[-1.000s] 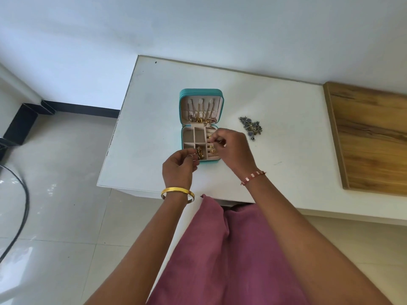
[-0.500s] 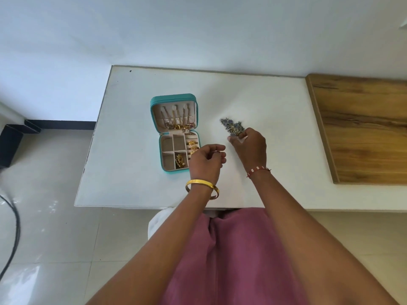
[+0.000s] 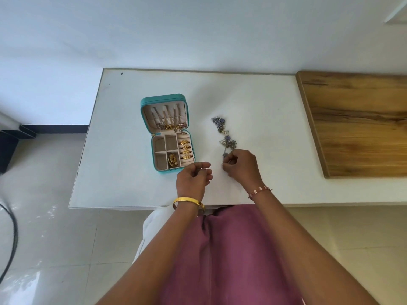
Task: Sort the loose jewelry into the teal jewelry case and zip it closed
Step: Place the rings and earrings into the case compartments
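Observation:
The teal jewelry case (image 3: 147, 119) lies open on the white table (image 3: 123, 177), lid tilted back with gold chains hanging in it. Its tray holds several gold rings (image 3: 185, 149) in the right slot and a gold piece (image 3: 172, 160) in a front compartment. A purple-flowered silver necklace (image 3: 224, 135) lies stretched out to the right of the case. My right hand (image 3: 241, 167) pinches the necklace's near end. Between the case and that hand hovers my left hand (image 3: 193, 178), fingers curled with nothing visible in them.
A wooden board (image 3: 361, 126) lies along the table's right side. The table's back edge meets a white wall. A black cable (image 3: 13, 238) runs over the tiled floor at the left. My pink-clothed lap is below the table's front edge.
My right hand left the case, reached the necklace pile and has drawn it out toward me into a line. My left hand shifted right, away from the case.

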`<state>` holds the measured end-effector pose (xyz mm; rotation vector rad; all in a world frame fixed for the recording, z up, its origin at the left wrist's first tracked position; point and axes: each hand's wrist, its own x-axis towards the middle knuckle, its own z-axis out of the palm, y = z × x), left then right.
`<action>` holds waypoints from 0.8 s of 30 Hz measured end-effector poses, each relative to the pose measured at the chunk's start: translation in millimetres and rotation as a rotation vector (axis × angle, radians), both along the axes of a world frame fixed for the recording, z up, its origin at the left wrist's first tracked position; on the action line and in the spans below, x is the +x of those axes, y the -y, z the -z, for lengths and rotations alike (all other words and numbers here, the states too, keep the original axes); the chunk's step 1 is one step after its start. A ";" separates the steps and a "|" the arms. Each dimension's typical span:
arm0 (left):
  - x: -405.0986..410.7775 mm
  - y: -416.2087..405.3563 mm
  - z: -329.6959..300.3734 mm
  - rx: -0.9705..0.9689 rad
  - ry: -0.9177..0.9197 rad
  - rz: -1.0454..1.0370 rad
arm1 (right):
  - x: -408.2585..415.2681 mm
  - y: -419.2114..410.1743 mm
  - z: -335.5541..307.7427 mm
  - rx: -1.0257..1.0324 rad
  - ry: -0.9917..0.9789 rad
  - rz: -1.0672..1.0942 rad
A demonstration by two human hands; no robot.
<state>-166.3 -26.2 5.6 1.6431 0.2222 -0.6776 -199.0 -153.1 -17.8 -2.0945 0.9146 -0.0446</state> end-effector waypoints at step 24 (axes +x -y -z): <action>4.9 8.0 -14.9 -0.020 0.029 0.052 | 10.6 19.2 -56.6 0.061 0.258 0.251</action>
